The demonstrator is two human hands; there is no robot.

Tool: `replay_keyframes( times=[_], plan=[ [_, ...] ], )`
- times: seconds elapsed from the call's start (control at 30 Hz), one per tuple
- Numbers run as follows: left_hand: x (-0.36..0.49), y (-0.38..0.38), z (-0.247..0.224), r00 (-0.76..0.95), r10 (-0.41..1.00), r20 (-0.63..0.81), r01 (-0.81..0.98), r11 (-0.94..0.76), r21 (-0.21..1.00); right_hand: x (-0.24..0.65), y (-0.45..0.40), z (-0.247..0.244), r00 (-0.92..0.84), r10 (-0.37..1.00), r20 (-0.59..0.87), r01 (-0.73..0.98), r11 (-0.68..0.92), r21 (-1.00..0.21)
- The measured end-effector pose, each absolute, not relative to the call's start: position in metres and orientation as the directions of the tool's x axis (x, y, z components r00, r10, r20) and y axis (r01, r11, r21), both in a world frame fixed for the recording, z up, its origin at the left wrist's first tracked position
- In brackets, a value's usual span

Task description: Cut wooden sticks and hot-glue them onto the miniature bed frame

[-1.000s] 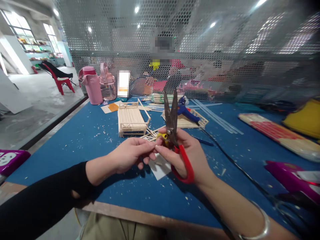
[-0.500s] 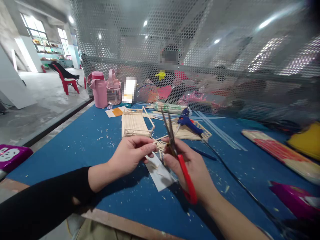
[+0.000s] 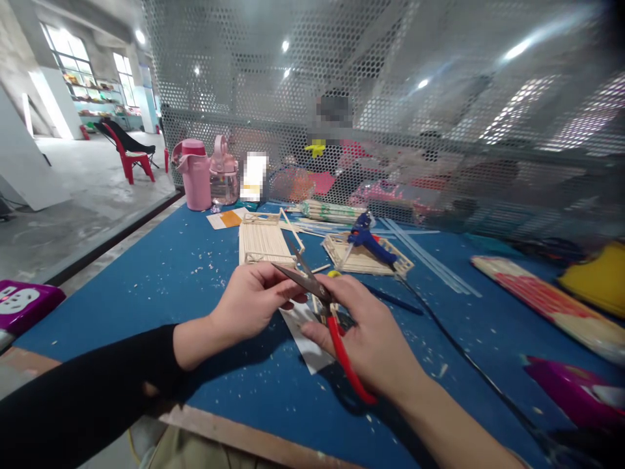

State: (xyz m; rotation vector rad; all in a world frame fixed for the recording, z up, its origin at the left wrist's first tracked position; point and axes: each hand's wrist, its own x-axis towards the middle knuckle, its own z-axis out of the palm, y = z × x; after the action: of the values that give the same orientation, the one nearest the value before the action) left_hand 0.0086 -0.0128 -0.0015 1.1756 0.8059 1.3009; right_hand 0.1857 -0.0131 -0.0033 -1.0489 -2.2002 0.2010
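Note:
My right hand [image 3: 371,335] grips a pair of red-handled scissors [image 3: 340,358], blades parted and tilted toward my left hand. Close to the blades, the fingertips of my left hand [image 3: 251,296] are pinched together on a thin wooden stick, mostly hidden by fingers and blades. Beneath the hands lies a white paper sheet [image 3: 315,355], and short cut stick pieces show partly behind the scissors. Just beyond my left hand stands a structure of pale wooden sticks [image 3: 266,241]. A second stick frame [image 3: 361,260] lies farther right, with a blue glue gun [image 3: 371,244] on it.
Clear glue sticks [image 3: 424,254] and a pack of sticks [image 3: 332,211] lie toward the back. A black cord [image 3: 454,345] crosses the right side. Pink bottles [image 3: 195,179] stand back left, before a perforated metal screen [image 3: 234,85]. Purple power strips [image 3: 32,305] flank the blue table [image 3: 146,293].
The scissors have swung from pointing away to pointing left, with their blades now near my left fingertips. My right hand has turned with them; my left hand stays nearly in place.

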Motion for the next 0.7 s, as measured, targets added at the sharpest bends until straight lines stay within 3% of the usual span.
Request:
replay_keyframes(
  times=[0.3,0.47,0.7],
  plan=[
    [0.0073,-0.0116,-0.0077,0.200,0.952,0.231,-0.299,-0.165,0.940,0.1876,-0.0132,-0.0036,-0.489,0.709,0.507,0.594,0.697,-0.402],
    [0.0063,-0.0124,-0.0062,0.174,0.962,0.209,-0.265,-0.159,0.951,0.1902,-0.0132,-0.0047,-0.497,0.674,0.547,0.629,0.714,-0.308],
    [0.0015,-0.0097,-0.0089,0.177,0.914,0.365,-0.090,-0.354,0.931,0.1905,-0.0134,-0.0012,-0.518,0.651,0.556,0.644,0.724,-0.247]
  ],
)
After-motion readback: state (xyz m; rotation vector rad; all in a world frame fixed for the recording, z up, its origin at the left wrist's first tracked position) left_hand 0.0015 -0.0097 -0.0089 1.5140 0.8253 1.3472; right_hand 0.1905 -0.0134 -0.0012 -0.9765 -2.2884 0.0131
